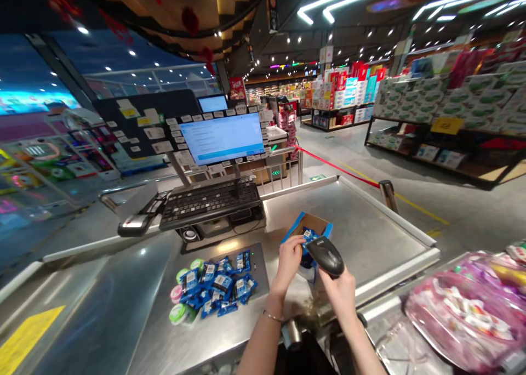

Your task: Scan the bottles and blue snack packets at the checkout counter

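Observation:
My right hand [340, 288] is wrapped round a black handheld barcode scanner [325, 254], its head aimed at a small blue packet [309, 237]. My left hand [290, 259] pinches that packet just in front of an open blue-and-brown cardboard box [316, 223] on the steel checkout counter [370, 227]. To the left a pile of several blue packets [222, 284] lies on the counter's dark scan plate, with small round green and pink tubs [181, 312] at its edge.
A black keyboard [210, 199] and a lit monitor [222, 138] stand behind the pile, with a card terminal [137, 222] at the left. A pink plastic bag of goods [464, 314] lies at the right. Store shelves and a red barrier tape [337, 168] are beyond.

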Action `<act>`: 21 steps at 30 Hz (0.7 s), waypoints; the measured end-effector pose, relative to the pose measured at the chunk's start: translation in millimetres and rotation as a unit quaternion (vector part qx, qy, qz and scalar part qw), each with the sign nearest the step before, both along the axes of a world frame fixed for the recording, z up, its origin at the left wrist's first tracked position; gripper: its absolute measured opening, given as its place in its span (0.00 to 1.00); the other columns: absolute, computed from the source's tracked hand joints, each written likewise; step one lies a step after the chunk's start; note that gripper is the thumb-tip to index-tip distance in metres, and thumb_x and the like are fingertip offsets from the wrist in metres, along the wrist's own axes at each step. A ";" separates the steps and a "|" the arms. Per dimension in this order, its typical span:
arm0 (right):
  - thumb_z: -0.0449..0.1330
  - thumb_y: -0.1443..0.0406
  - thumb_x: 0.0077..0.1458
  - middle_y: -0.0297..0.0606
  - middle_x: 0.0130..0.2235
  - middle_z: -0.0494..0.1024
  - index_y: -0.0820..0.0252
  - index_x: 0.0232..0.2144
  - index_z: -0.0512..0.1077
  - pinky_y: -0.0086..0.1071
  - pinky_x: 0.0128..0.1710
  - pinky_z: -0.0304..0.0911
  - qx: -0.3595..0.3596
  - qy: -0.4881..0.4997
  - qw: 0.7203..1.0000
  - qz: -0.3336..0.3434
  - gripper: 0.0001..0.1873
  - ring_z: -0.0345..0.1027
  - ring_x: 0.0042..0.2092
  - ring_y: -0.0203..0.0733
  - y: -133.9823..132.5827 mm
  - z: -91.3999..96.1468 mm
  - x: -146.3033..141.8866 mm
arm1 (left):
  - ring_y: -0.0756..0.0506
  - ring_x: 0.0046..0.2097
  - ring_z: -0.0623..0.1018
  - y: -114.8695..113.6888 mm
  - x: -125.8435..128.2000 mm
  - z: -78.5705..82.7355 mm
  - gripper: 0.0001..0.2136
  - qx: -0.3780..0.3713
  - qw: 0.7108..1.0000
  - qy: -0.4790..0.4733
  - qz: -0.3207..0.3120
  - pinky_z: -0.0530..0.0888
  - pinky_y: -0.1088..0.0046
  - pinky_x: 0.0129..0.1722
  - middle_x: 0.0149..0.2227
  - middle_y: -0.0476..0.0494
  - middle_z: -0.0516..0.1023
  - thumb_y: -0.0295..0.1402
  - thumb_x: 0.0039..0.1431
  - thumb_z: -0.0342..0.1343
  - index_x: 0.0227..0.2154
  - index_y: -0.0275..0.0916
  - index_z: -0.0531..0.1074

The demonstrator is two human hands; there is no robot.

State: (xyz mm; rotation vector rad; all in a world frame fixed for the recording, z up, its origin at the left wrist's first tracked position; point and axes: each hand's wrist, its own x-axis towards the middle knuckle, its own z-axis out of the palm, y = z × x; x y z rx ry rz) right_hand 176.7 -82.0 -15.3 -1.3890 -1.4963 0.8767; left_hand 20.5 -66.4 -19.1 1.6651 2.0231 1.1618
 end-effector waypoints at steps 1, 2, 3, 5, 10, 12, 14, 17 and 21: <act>0.56 0.49 0.44 0.48 0.31 0.81 0.65 0.34 0.74 0.36 0.34 0.66 0.000 0.004 1.000 -0.005 0.25 0.74 0.36 0.52 2.9 -1.7 4.6 | 0.46 0.49 0.74 9.6 5.8 -3.9 0.18 -0.044 0.999 0.020 -0.006 0.67 0.69 0.53 0.47 0.41 0.76 0.25 0.58 0.40 0.40 0.39 0.76; 0.56 0.49 0.44 0.48 0.31 0.81 0.65 0.34 0.74 0.36 0.35 0.66 0.000 0.007 1.000 -0.008 0.26 0.74 0.36 0.52 6.0 -3.6 9.0 | 0.45 0.49 0.74 19.5 9.1 -7.3 0.18 -0.091 0.995 0.042 -0.014 0.67 0.68 0.53 0.48 0.39 0.76 0.25 0.58 0.41 0.42 0.38 0.75; 0.56 0.49 0.44 0.47 0.31 0.81 0.65 0.35 0.74 0.36 0.35 0.66 -0.002 0.009 1.000 -0.011 0.26 0.74 0.36 0.52 9.1 -5.5 13.2 | 0.44 0.50 0.74 29.3 10.2 -10.2 0.17 -0.133 0.989 0.063 -0.027 0.67 0.67 0.53 0.48 0.38 0.76 0.26 0.59 0.42 0.44 0.38 0.75; 0.56 0.48 0.43 0.47 0.30 0.80 0.65 0.35 0.74 0.37 0.35 0.66 -0.009 0.012 1.000 -0.018 0.26 0.74 0.36 0.52 15.2 -9.0 20.6 | 0.42 0.51 0.73 47.0 8.5 -14.6 0.16 -0.189 0.976 0.091 -0.057 0.67 0.66 0.53 0.49 0.38 0.74 0.29 0.57 0.48 0.45 0.40 0.74; 0.58 0.48 0.41 0.44 0.29 0.80 0.62 0.31 0.73 0.37 0.35 0.67 -0.032 0.026 0.999 -0.029 0.24 0.74 0.34 0.52 27.2 -16.4 30.0 | 0.35 0.54 0.70 69.6 1.3 -23.4 0.28 -0.297 0.940 0.147 -0.080 0.67 0.59 0.52 0.55 0.35 0.67 0.27 0.44 0.60 0.52 0.43 0.68; 0.58 0.49 0.41 0.43 0.28 0.80 0.61 0.30 0.74 0.36 0.34 0.66 -0.041 0.022 0.998 -0.034 0.22 0.74 0.33 0.51 30.6 -18.9 30.5 | 0.34 0.55 0.69 70.2 1.1 -26.9 0.29 -0.318 0.931 0.162 -0.072 0.66 0.59 0.53 0.58 0.34 0.63 0.27 0.45 0.59 0.54 0.43 0.65; 0.57 0.50 0.41 0.43 0.27 0.80 0.60 0.30 0.74 0.34 0.32 0.66 -0.047 0.015 0.998 -0.040 0.21 0.74 0.32 0.50 33.4 -21.2 29.8 | 0.35 0.56 0.67 67.6 1.3 -30.1 0.30 -0.326 0.927 0.171 -0.067 0.65 0.60 0.54 0.61 0.35 0.59 0.29 0.47 0.58 0.56 0.44 0.62; 0.57 0.51 0.41 0.42 0.26 0.79 0.59 0.30 0.74 0.33 0.30 0.66 -0.056 0.013 0.998 -0.030 0.20 0.74 0.30 0.49 36.1 -24.0 27.0 | 0.34 0.58 0.65 61.4 0.7 -34.0 0.33 -0.344 0.919 0.177 -0.071 0.64 0.61 0.55 0.62 0.34 0.56 0.28 0.48 0.56 0.59 0.43 0.58; 0.54 0.49 0.43 0.40 0.26 0.79 0.57 0.29 0.74 0.32 0.30 0.66 -0.048 -0.001 0.999 -0.023 0.20 0.74 0.31 0.48 36.2 -28.6 21.2 | 0.38 0.57 0.67 57.1 -1.0 -36.1 0.24 -0.318 0.931 0.168 -0.068 0.63 0.65 0.55 0.57 0.35 0.65 0.31 0.51 0.54 0.54 0.40 0.65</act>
